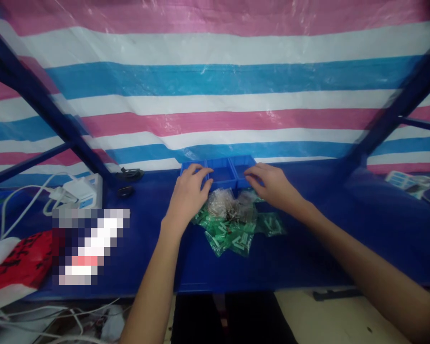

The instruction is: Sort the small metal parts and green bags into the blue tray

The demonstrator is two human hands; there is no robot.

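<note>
A blue plastic tray (220,173) with three small compartments sits at the back of the blue table (308,239). My left hand (188,193) rests on its left end, fingers curled over the front rim. My right hand (272,186) touches its right end, fingers bent onto the rim. Between and just in front of my hands lies a heap of small green plastic bags (236,234) and clear bags (225,203) with small dark parts inside. Whether the compartments hold anything I cannot make out.
A white power strip with plugs and white cables (77,191) lies at the left. A red and white bag (17,267) sits at the front left. A striped tarp (215,95) hangs behind. Dark blue frame bars (39,100) slant on both sides.
</note>
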